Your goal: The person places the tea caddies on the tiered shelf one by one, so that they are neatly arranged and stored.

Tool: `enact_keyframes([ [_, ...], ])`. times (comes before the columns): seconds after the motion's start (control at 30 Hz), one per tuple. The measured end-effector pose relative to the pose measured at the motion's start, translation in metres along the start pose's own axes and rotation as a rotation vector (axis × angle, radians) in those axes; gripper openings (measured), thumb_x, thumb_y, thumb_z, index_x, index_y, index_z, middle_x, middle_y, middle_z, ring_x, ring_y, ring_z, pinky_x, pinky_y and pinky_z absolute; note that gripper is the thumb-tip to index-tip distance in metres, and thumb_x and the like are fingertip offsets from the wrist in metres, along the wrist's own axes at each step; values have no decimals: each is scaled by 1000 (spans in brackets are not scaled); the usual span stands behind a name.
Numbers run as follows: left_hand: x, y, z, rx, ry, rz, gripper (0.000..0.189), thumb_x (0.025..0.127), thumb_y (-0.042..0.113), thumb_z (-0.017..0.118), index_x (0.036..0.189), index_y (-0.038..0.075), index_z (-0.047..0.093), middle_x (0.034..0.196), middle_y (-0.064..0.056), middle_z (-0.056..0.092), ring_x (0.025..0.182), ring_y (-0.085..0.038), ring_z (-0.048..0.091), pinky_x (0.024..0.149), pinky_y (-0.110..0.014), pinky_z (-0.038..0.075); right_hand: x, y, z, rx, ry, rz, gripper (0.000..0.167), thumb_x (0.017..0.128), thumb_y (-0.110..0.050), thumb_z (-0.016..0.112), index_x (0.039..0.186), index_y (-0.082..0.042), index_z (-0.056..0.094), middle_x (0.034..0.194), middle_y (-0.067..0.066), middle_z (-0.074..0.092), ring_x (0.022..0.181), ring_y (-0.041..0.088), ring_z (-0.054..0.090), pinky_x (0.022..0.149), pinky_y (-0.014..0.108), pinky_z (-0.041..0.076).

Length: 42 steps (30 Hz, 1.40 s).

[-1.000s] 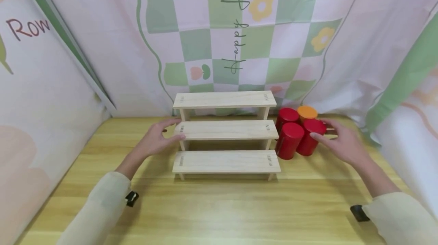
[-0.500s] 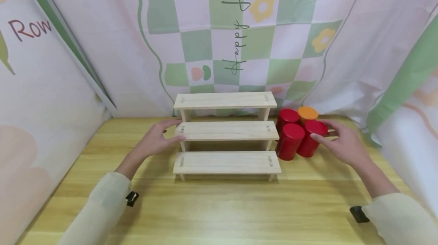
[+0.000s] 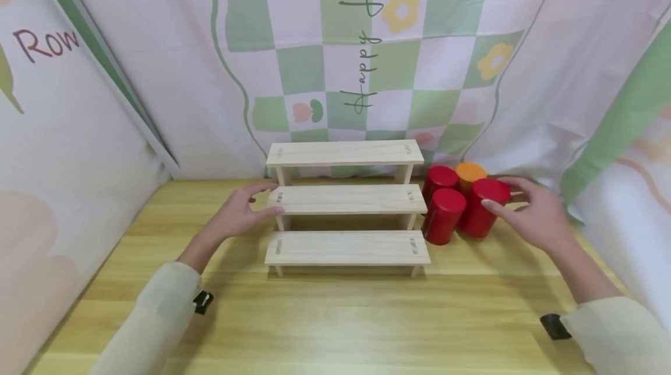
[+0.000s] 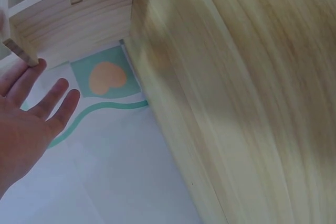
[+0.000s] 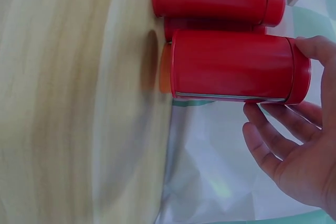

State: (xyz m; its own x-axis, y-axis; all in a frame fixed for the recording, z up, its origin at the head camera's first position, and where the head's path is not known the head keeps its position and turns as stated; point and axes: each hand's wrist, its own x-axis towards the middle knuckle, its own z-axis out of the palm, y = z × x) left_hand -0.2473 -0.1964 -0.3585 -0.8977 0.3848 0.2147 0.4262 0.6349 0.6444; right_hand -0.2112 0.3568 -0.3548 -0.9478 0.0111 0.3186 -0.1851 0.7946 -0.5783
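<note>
A pale wooden three-step display stand (image 3: pixel 346 199) occupies the table's middle. At the left end of its middle step, my left hand (image 3: pixel 243 212) grips the board, thumb at the front edge and index finger behind; the left wrist view shows the other fingers (image 4: pixel 55 100) spread loosely. My right hand (image 3: pixel 534 215) holds a red canister (image 3: pixel 481 212) near its lid, thumb on one side and fingers on the other. In the right wrist view that canister's base appears slightly above the table. Two more red canisters, one in front (image 3: pixel 444 218) and one behind (image 3: pixel 440 178), stand beside it.
An orange-topped canister (image 3: pixel 470 172) stands behind the held one, mostly hidden. The wooden table (image 3: pixel 335 322) runs back to a printed curtain (image 3: pixel 346 60), with cloth sides at left and right.
My right hand has shifted a little to the right with the red canister, widening its gap from the front red canister. The left hand and the stand have stayed in place.
</note>
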Motion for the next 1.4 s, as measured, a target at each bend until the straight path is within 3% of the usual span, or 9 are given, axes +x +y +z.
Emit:
enact_keyframes([
  [0.3,2,-1,1,-27,-7,-1,60,95,27,76,146,0,56,150,-22,54,137,-47,48,107,-62,46,1,-12,-17,14,49,62,61,97,-36,71,142,3,54,126,30,60,103,44,59,56,12,47],
  [0.47,2,-2,1,-44,-12,-11,61,95,27,76,146,1,56,150,-22,54,138,-47,47,108,-62,45,1,-20,-26,24,87,68,61,97,-36,72,141,2,55,122,29,62,88,7,56,60,6,44],
  [0.57,2,-4,2,-48,-16,-8,61,95,27,76,146,1,55,150,-22,53,137,-48,47,107,-62,46,0,-26,-30,32,108,81,60,97,-36,72,141,0,56,120,24,62,80,-9,49,61,6,45],
  [0.67,2,-7,2,-56,-13,-7,61,96,26,76,147,1,55,150,-22,54,136,-48,49,106,-61,47,1,-31,-32,45,126,81,59,96,-34,73,141,0,56,115,17,62,75,-10,50,58,8,46],
  [0.87,1,-13,4,-80,-4,-5,60,97,26,74,147,1,54,149,-21,55,135,-47,50,106,-62,47,1,-39,-34,80,165,52,56,94,-27,76,138,3,58,95,-24,56,70,-11,53,60,6,46],
  [0.93,0,-14,4,-87,-5,-4,60,97,26,75,147,1,54,149,-22,55,134,-47,51,105,-62,47,0,-41,-35,107,183,41,55,93,-24,77,137,4,58,91,-31,54,72,-12,53,61,5,46],
  [1.4,1,-10,5,-95,11,-11,60,96,24,76,147,2,55,148,-21,56,130,-43,55,104,-59,50,3,-62,-33,250,341,37,50,92,-16,76,137,1,61,99,-28,58,85,-5,57,71,2,46],
])
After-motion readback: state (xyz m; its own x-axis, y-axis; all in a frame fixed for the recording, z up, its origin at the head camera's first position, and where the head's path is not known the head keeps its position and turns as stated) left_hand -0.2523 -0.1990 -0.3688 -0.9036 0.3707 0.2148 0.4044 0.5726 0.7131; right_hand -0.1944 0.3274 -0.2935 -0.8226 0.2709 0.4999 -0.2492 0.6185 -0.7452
